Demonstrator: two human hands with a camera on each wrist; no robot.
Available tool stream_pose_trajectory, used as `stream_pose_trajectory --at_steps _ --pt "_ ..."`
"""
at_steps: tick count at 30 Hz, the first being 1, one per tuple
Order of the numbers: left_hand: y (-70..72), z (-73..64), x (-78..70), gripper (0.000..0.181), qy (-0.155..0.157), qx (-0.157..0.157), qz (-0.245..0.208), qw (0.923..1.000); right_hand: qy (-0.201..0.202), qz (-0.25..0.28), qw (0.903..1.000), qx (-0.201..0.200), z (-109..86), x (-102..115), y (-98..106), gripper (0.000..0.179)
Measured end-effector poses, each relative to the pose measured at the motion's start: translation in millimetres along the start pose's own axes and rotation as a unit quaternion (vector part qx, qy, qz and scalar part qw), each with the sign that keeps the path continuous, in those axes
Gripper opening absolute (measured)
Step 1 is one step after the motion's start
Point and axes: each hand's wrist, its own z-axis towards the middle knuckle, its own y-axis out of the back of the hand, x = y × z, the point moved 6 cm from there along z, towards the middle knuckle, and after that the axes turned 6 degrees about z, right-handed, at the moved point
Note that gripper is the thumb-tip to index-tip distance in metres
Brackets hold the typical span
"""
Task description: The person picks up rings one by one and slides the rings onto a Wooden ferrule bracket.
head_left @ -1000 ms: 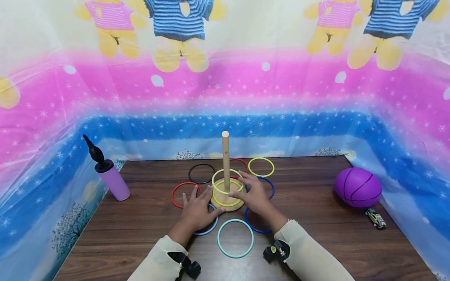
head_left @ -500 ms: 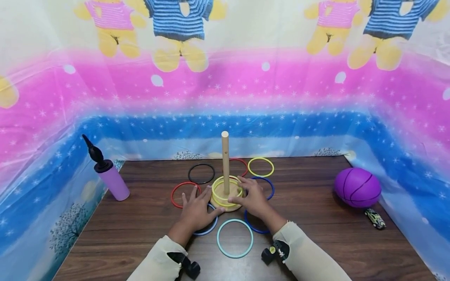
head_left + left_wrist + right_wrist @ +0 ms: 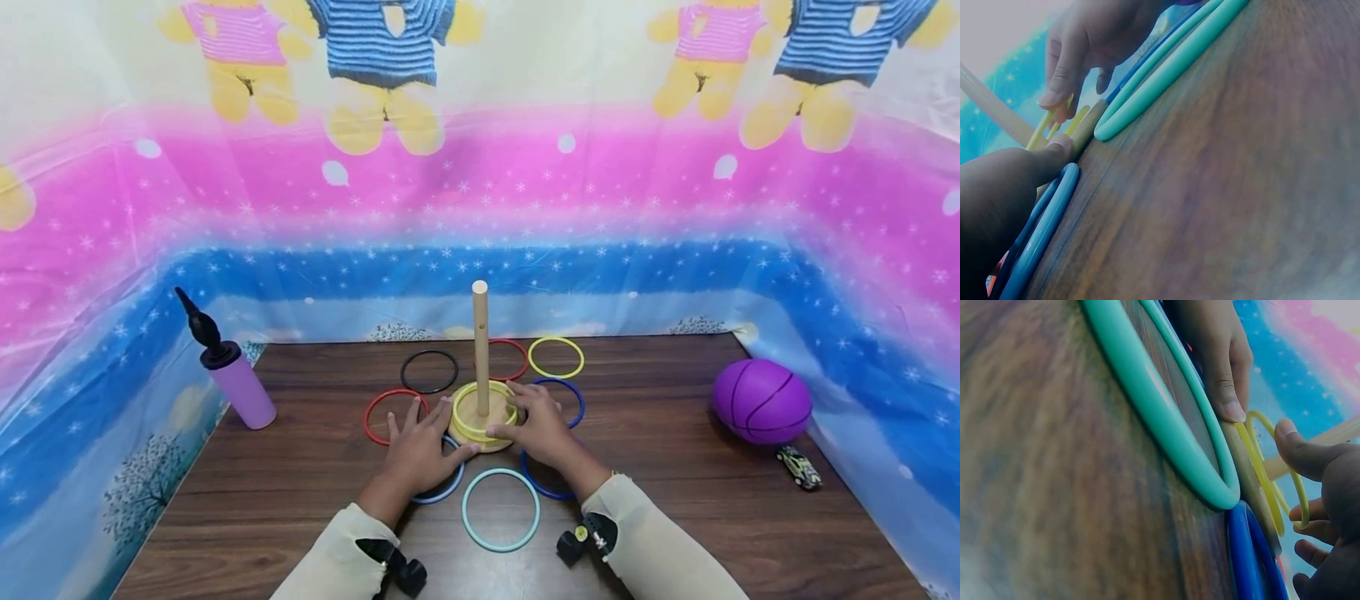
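Observation:
A wooden peg (image 3: 482,350) stands upright on a round wooden base (image 3: 1252,481) in the middle of the table. My right hand (image 3: 543,427) pinches a yellow ring (image 3: 1300,494) between thumb and fingertips, around the foot of the peg. In the right wrist view this ring tilts just above a second yellow ring (image 3: 1262,472), which lies on the base. My left hand (image 3: 422,450) rests at the base's left side, fingers spread and thumb on its near edge. Under the left hand a light blue ring (image 3: 448,492) is partly covered.
Around the base lie a turquoise ring (image 3: 501,548), red rings (image 3: 367,421) (image 3: 517,343), a black ring (image 3: 429,392), another yellow ring (image 3: 557,338) and dark blue rings (image 3: 582,408) (image 3: 536,485). A purple pump (image 3: 246,390) stands left; a purple ball (image 3: 761,402) and toy car (image 3: 800,467) sit right.
My right hand has lowered the pinched yellow ring along the peg, from above the base down close to the other yellow ring. The left hand has stayed in place.

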Motion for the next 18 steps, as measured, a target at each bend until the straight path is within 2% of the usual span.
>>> stream_pose_trajectory --at_steps 18 --pt "1.9 -0.5 -1.5 0.098 0.001 0.002 0.006 1.0000 0.004 -0.009 1.0000 0.001 -0.4 -2.9 -2.6 0.060"
